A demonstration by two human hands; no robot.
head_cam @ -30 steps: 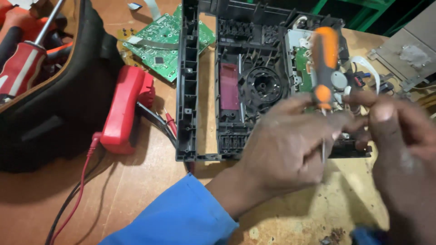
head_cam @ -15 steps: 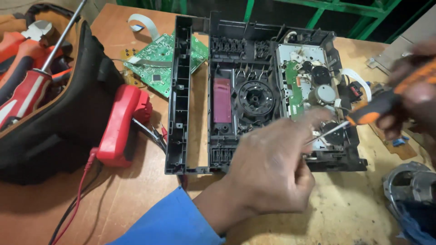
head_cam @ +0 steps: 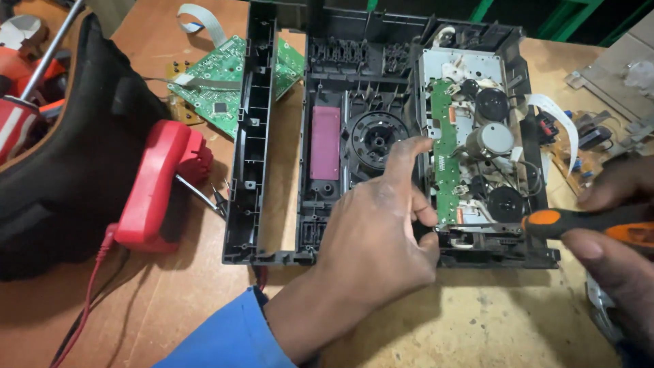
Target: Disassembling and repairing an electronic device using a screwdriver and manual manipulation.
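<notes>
A: What does the head view show on the wooden table (head_cam: 477,320)?

B: An opened black plastic device chassis (head_cam: 354,88) lies flat in the middle. Its right bay holds a tape mechanism with a narrow green circuit strip (head_cam: 446,163) and round black pulleys.

A: And the left hand (head_cam: 375,238)?

B: It rests on the near edge of the chassis, fingers loosely curled, forefinger stretched out to touch the frame beside the green strip. It grasps nothing.

A: The right hand (head_cam: 616,238)?

B: At the right edge, closed around an orange-and-black screwdriver handle (head_cam: 586,221) that lies sideways, its black end just beside the near right corner of the chassis. The blade cannot be made out.

A: What lies to the left?

B: A red multimeter (head_cam: 153,187) with a red lead, next to a black tool bag (head_cam: 75,157). A loose green circuit board (head_cam: 225,82) sits far left.
</notes>
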